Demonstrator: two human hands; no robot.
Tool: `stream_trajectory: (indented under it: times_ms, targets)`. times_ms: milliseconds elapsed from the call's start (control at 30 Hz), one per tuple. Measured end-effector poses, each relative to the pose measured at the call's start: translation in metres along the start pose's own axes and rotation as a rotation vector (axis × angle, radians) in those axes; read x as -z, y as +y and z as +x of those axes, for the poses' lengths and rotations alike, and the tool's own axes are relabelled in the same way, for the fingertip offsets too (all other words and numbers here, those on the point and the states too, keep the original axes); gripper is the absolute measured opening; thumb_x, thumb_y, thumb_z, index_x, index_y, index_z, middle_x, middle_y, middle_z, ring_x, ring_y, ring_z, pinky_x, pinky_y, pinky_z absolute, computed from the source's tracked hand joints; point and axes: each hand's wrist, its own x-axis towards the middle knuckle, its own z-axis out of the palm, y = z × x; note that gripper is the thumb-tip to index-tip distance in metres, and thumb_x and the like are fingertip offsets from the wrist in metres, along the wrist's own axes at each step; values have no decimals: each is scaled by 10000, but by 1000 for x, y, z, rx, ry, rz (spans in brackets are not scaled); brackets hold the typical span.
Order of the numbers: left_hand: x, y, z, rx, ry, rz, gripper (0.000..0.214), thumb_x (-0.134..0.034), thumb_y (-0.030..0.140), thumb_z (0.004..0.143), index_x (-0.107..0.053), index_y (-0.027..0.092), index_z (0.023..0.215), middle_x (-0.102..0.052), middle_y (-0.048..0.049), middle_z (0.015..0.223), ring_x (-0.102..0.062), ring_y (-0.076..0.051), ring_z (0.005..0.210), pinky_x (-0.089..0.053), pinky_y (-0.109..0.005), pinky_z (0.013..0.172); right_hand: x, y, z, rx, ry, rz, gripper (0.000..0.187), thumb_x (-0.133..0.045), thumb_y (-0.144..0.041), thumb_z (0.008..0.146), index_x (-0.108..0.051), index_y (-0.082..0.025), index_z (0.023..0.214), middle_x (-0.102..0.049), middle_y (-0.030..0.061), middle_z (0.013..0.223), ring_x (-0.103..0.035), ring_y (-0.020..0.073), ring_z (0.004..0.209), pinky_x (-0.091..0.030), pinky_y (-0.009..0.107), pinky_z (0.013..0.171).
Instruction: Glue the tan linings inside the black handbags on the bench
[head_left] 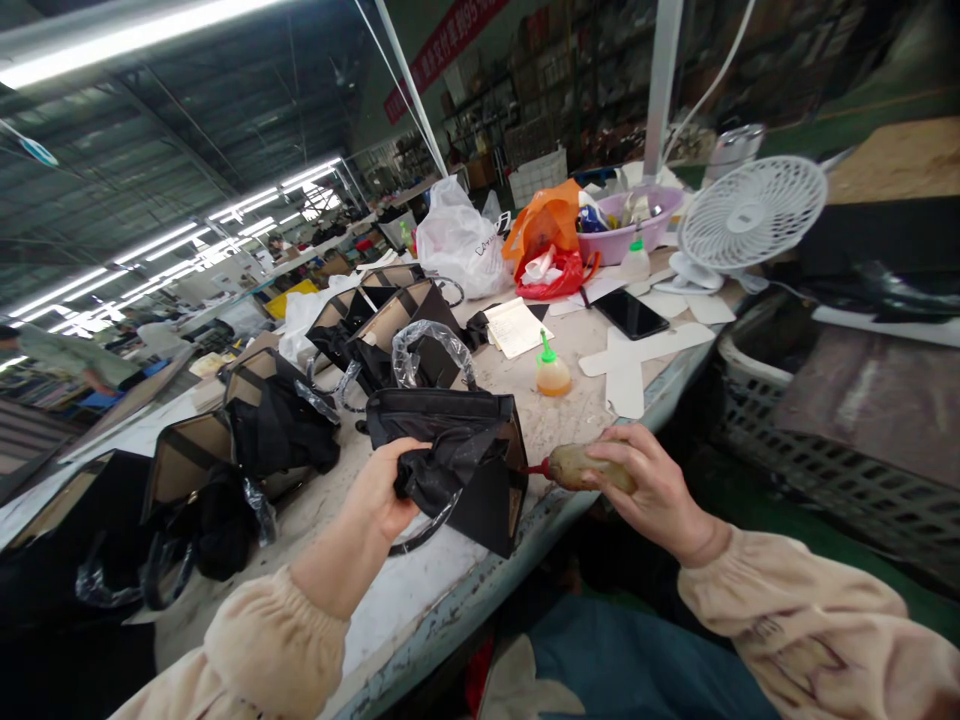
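Observation:
My left hand (386, 490) is closed on the black fabric lining of a black bag (457, 460) that lies on the worktable (420, 590). My right hand (645, 485) grips a small squeeze bottle of glue (577, 467), its red nozzle touching the bag's side edge. A clear plastic-wrapped handle (431, 345) arches above the bag.
Several more black bags (277, 420) lie in a row to the left. A second glue bottle (553, 372), a phone (630, 313), white card cut-outs (637, 360), plastic bags (461, 240), a purple basin (626, 225) and a white fan (750, 215) stand beyond. A crate (817, 450) sits on the right.

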Motion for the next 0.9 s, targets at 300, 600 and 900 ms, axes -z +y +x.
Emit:
stream_trajectory:
  times_ms: [300,600,900]
  targets:
    - [0,-2,1,-32,-33,33,189,-474,-21,759,-628,88,748,-678,-80,629,-634,-169,495,-541,-247,470,5,4,6,46,81,-29,283,-679,-162,869,-581,-244,1121,-531,86,1069,-561,246,947,-509,418,800]
    - [-3,-1,-1,-13,-35,25,222,-466,-16,766,-651,98,816,-701,-69,677,-650,-167,517,-560,-259,486,-10,0,-9,-65,-40,13,163,-630,-249,920,-602,-215,1078,-555,94,1031,-585,240,937,-538,408,805]
    - [1,-2,0,-28,-18,23,183,-490,-13,747,-636,87,794,-688,-75,669,-645,-182,513,-551,-277,468,-3,2,1,-64,126,1,220,-670,-212,889,-595,-232,1095,-547,88,1041,-580,251,952,-513,420,824]
